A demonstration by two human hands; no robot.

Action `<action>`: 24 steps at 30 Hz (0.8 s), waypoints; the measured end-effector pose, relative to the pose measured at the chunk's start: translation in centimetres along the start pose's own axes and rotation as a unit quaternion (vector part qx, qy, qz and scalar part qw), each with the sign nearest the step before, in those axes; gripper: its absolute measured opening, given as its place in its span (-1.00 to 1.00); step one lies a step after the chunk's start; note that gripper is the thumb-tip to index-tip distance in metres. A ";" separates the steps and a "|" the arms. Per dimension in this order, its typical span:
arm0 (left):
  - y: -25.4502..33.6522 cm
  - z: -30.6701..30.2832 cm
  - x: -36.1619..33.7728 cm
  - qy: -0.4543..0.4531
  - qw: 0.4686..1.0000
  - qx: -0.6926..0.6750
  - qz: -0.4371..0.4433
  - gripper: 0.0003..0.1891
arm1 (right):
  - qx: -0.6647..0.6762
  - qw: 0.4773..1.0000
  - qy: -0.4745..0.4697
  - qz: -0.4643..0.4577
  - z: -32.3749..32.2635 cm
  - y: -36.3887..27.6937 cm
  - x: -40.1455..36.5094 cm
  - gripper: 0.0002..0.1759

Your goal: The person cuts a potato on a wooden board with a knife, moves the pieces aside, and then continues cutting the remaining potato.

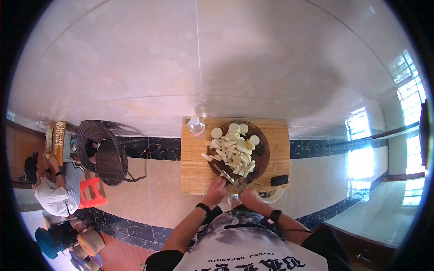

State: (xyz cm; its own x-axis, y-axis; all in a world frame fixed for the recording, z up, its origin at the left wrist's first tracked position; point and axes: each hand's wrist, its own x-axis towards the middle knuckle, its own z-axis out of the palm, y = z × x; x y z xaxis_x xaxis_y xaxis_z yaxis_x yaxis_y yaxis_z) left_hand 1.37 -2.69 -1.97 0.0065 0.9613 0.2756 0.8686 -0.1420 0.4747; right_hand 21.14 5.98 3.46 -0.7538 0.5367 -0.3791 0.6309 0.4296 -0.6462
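A round dark cutting board (pixel 262 165) lies on a small wooden table (pixel 192 167). Pale sticks (pixel 239 160) are heaped on it, with several round slices (pixel 217 133) toward its far side. At the board's near edge my left hand (pixel 217 189) is closed, its fingertips by a pale piece; whether they grip it is too small to tell. My right hand (pixel 249 198) is closed beside the near table edge, right of the left hand. A dark blade-like shape shows between the hands, but what the right hand holds is unclear.
A clear bottle (pixel 196 127) stands at the table's far left corner, and a black case (pixel 279 180) lies near the right edge. Below is a bowl (pixel 273 196). Farther left are a wicker chair (pixel 112 165), a red stool (pixel 92 193) and two people.
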 end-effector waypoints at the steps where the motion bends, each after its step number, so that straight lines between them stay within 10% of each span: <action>1: 0.0 -0.2 0.2 0.008 1.000 0.000 0.002 -0.77 | 0.013 0.999 0.007 0.040 0.0 -0.9 0.0 -0.65; 24: 0.6 -1.2 0.4 -0.009 1.000 -0.007 -0.028 -0.66 | 0.063 0.994 0.053 0.067 -0.8 -3.0 -2.4 -0.64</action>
State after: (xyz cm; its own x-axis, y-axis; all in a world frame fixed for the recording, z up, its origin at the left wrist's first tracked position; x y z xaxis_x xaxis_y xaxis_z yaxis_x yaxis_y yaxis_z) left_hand 1.27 -2.69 -0.62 -0.0334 0.9717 0.2340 0.8606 -0.0911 0.5010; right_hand 21.20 3.99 6.83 -0.6361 0.6599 -0.4000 0.6920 0.2584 -0.6741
